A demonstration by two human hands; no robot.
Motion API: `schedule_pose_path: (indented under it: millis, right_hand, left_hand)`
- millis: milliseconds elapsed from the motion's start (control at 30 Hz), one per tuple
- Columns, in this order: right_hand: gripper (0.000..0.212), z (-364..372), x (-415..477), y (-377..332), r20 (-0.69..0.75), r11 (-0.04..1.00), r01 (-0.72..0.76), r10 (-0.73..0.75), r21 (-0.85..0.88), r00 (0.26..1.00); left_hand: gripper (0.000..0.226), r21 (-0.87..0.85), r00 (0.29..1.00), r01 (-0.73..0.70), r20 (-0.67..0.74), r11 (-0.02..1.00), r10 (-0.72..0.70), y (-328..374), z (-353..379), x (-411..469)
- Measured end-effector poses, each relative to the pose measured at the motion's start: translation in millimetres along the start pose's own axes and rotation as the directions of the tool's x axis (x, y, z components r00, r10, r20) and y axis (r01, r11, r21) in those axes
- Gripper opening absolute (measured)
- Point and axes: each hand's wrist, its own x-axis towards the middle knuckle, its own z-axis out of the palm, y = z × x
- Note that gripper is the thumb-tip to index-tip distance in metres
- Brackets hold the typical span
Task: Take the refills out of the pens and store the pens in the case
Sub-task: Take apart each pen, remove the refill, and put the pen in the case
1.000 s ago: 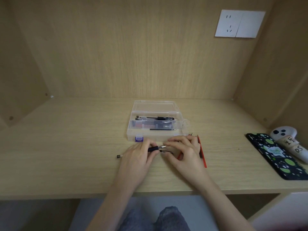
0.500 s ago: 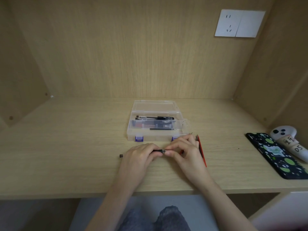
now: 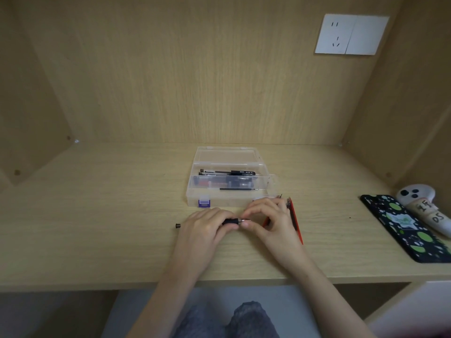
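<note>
A black pen (image 3: 230, 221) lies level across the desk in front of the case. My left hand (image 3: 207, 225) wraps its barrel, with the pen's rear end sticking out at the left. My right hand (image 3: 268, 220) pinches the metal tip at the pen's front end. The clear plastic case (image 3: 195, 198) stands open behind my hands, with black pens (image 3: 228, 172) and a thin black refill (image 3: 239, 189) inside. A red pen (image 3: 295, 222) lies on the desk under and beside my right hand.
A black phone case with green spots (image 3: 405, 228) and a white controller (image 3: 424, 206) lie at the desk's right end. Wooden walls close in the back and both sides. A white wall socket (image 3: 351, 34) sits high on the back panel.
My two hands have drawn together along the pen, and my right fingers have closed on its metal tip. The pen has shifted slightly to the right.
</note>
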Motion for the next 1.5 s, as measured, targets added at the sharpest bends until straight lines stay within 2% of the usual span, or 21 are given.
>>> schedule_pose_path:
  millis: [133, 333, 433, 533, 633, 733, 800, 900, 967, 1067, 1200, 1367, 1500]
  right_hand:
    - [0.024, -1.4, 0.5, -0.6, -0.012, 0.999, -0.009, 0.010, 0.033, 1.000]
    - [0.005, 3.5, 0.5, 2.0, -0.035, 0.989, 0.075, -0.080, -0.124, 0.996]
    - [0.017, 1.5, 0.2, 1.1, -0.071, 0.994, 0.057, -0.064, -0.094, 0.995]
    - [0.034, 2.9, 0.2, 3.5, -0.096, 0.984, 0.040, -0.057, -0.174, 0.994]
    - [0.034, 5.4, 0.2, 6.5, -0.063, 0.966, 0.068, -0.086, -0.249, 0.994]
    - [0.018, 4.4, 0.5, 5.2, -0.070, 0.983, 0.054, -0.068, -0.175, 0.995]
    - [0.027, 3.5, 0.3, 4.0, -0.091, 0.990, 0.049, -0.062, -0.132, 0.994]
    - [0.036, 4.3, 1.6, 4.4, -0.079, 0.987, 0.032, -0.044, -0.156, 0.996]
    - [0.030, 5.2, 1.5, 6.8, -0.057, 0.981, 0.039, -0.051, -0.189, 0.997]
    - [0.010, 3.9, 1.2, 5.0, -0.051, 0.987, 0.031, -0.040, -0.160, 0.998]
    - [0.029, 1.7, 0.5, 1.7, -0.055, 0.992, 0.020, -0.027, -0.126, 0.998]
    - [0.004, 3.1, 1.2, 4.1, -0.041, 0.990, 0.023, -0.029, -0.137, 0.999]
    - [0.022, 1.1, 0.2, 0.6, -0.045, 0.994, 0.023, -0.028, -0.110, 0.999]
  left_hand:
    - [0.029, -0.009, 1.000, 0.012, -0.024, 1.000, -0.013, -0.6, 0.1, 0.1]
    - [0.028, -0.002, 1.000, 0.004, -0.026, 1.000, -0.004, -0.9, 1.0, 0.9]
    - [0.028, -0.001, 0.999, 0.007, -0.036, 1.000, -0.007, -1.1, 1.5, 0.8]
    - [0.027, 0.003, 0.998, 0.004, -0.059, 1.000, -0.004, -0.3, 0.7, 0.6]
    - [0.028, 0.008, 0.998, 0.001, -0.062, 1.000, -0.001, -0.1, 0.5, 0.4]
    - [0.028, 0.008, 0.998, -0.004, -0.069, 1.000, 0.004, 0.4, 0.5, 0.3]
    - [0.028, 0.003, 0.997, -0.001, -0.076, 1.000, 0.001, 0.5, 0.3, 0.1]
    - [0.028, 0.001, 0.997, 0.011, -0.074, 1.000, -0.011, 0.4, 0.0, 0.0]
    - [0.029, 0.006, 0.998, 0.013, -0.067, 1.000, -0.013, 0.1, 0.2, -0.1]
    - [0.029, -0.002, 0.998, 0.018, -0.058, 1.000, -0.018, -0.7, 0.9, -0.1]
    - [0.028, 0.000, 0.998, 0.023, -0.053, 1.000, -0.023, -0.4, 0.6, 0.6]
    - [0.030, 0.006, 0.999, 0.032, -0.038, 0.999, -0.032, -0.3, 0.2, 0.6]
    - [0.029, -0.008, 0.998, 0.033, -0.053, 0.999, -0.033, -1.6, 1.7, 1.1]
